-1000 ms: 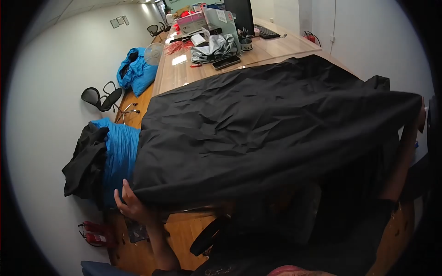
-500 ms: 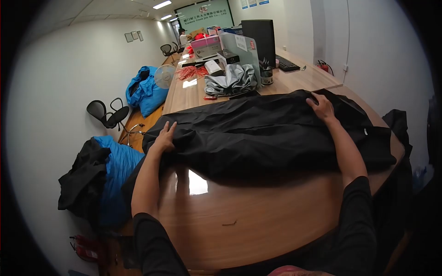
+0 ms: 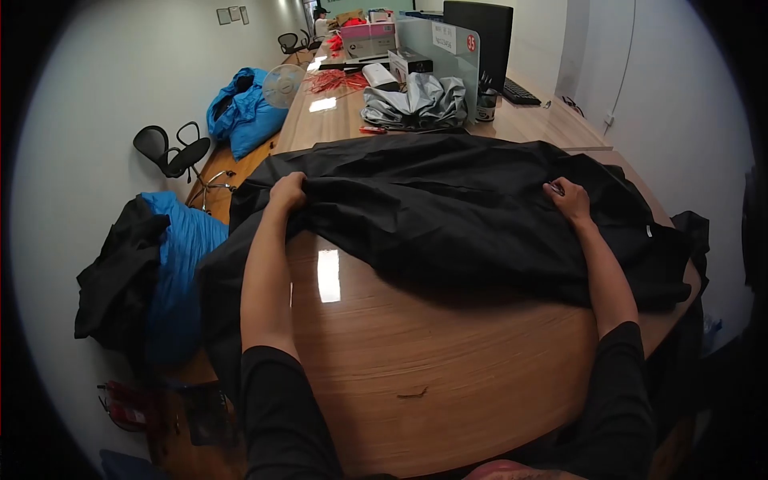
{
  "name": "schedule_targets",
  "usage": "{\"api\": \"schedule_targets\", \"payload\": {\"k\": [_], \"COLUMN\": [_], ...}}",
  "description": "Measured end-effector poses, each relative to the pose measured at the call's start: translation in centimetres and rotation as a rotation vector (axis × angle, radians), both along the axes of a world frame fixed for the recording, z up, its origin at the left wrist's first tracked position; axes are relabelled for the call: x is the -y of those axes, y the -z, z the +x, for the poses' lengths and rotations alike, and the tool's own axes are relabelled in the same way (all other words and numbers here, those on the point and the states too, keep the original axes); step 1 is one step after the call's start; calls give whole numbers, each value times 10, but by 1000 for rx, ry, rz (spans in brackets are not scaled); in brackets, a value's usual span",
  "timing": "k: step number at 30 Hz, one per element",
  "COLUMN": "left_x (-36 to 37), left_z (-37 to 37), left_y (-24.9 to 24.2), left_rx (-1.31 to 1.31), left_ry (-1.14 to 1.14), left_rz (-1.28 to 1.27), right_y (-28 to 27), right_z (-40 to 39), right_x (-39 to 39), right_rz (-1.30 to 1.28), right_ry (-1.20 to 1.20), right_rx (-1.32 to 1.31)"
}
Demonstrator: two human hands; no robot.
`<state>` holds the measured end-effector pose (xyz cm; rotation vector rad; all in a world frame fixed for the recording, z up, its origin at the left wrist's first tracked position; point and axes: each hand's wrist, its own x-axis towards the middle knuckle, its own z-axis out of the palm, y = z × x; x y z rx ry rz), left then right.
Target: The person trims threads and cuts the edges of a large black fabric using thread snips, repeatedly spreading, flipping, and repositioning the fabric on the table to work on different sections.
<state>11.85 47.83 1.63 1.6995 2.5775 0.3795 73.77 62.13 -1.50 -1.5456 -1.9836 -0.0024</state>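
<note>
A large sheet of black fabric [image 3: 448,216] lies crumpled across the wooden table [image 3: 376,352], its folds running from side to side. At its left part, my left hand [image 3: 288,193] is closed around a gathered fold. My right hand [image 3: 570,200] is closed on the right part of the fabric, with thumb and fingers pinched together. A small white tag [image 3: 649,231] shows on the fabric to the right of that hand. The fabric also hangs over the table's left and right edges.
Beyond the fabric are a crumpled silver-grey cover [image 3: 420,104], a divider panel [image 3: 448,60], a monitor [image 3: 478,40] and a keyboard [image 3: 520,92]. On the left stand a black chair [image 3: 172,152], blue bundles [image 3: 256,120] and a fire extinguisher [image 3: 126,412]. A person [image 3: 322,22] is far back.
Both hands, which lay with fingers extended on the fabric, have closed on it. The fabric's near edge at the left has lifted into a fold. My view has tilted down.
</note>
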Motion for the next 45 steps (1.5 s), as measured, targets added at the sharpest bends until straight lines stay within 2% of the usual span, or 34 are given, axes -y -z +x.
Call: {"api": "schedule_targets", "payload": {"k": [1,5,7,10,11,12,14,16,19,21,22,23,24,26,27,29,30,31,32,33,34,35,36,38,40,41,42,44,45], "left_x": [8,63,115,205,230,249,288,325,372,397,404,408,411,412,414,426,432,438,444,450,457,461,465,466,456,450,437,414,403], "left_z": [6,52,72,100,107,116,133,154,170,176,190,203,210,213,211,204,198,189,180,172,165,160,153,139,178,195,206,222,227], "left_y": [11,-11,-35,-73,-81,-94,-116,-139,-142,-111,-106,-102,-97,-89,-88,-87,-87,-88,-90,-94,-99,-102,-99,-80,-96,-105,-112,-116,-116], "left_rx": [-36,-219,-274,-254,-245,-249,-148,-54,145,96,127,161,163,275,261,335,321,330,334,313,448,572,599,658,215,184,157,50,-36], "left_ry": [-1,86,160,155,164,166,225,282,547,748,762,778,776,815,816,770,780,698,619,642,558,479,532,489,476,564,637,894,1003], "left_rz": [145,139,116,-96,-143,-155,-364,-459,-585,-650,-755,-859,-860,-985,-995,-854,-872,-830,-791,-818,-718,-627,-557,-571,-708,-717,-740,-662,-626], "right_y": [5,-6,-19,-113,-126,-120,-79,-58,-89,-113,-118,-119,-115,-89,-76,-64,-58,-49,-50,-55,-57,-51,-55,-52,-40,-69,-70,-65,-76], "right_z": [4,33,58,43,26,6,-3,-2,-20,-46,-63,-84,-101,-134,-142,-151,-151,-148,-141,-133,-119,-101,-82,-34,21,43,72,119,135], "right_x": [7,66,96,244,291,321,353,332,300,281,272,262,250,221,214,201,197,195,201,212,222,232,248,278,317,358,383,427,462], "right_rz": [24,-127,-109,-145,-136,14,131,164,231,164,167,24,-122,-456,-520,-446,-377,-318,-326,-386,-452,-454,-491,-520,-613,-769,-775,-670,-717], "right_ry": [6,11,-259,-561,-664,-756,-741,-683,-631,-850,-857,-908,-953,-991,-1014,-984,-956,-1002,-981,-876,-763,-723,-688,-665,-616,-501,-428,-429,-321], "right_rx": [-52,-106,-336,-125,-30,102,381,339,292,354,349,416,483,510,365,378,409,344,320,335,345,242,252,188,10,-53,-90,-79,-59]}}
